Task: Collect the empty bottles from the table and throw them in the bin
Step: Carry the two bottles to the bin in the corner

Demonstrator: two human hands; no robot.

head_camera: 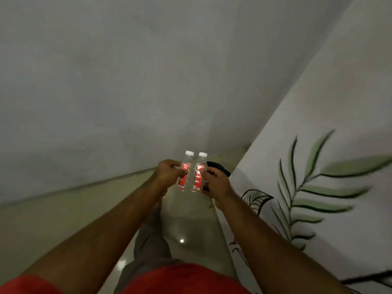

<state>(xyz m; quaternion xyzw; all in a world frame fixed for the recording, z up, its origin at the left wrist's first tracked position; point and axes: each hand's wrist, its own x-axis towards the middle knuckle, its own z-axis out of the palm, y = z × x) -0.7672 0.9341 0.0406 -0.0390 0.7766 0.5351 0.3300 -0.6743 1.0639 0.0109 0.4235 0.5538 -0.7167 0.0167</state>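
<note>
Two small clear plastic bottles with white caps and red labels stand upright side by side in front of me. My left hand (168,174) grips the left bottle (185,172) around its label. My right hand (215,183) grips the right bottle (198,174) the same way. The two bottles nearly touch. Behind my right hand, a dark curved rim (219,167) shows on the floor in the corner; it may be the bin, mostly hidden by the hand and the wall.
A plain grey wall (127,81) fills the view ahead and to the left. A white wall with painted green leaves (318,177) runs close along my right. A narrow strip of pale glossy floor (186,219) lies between them, under my legs.
</note>
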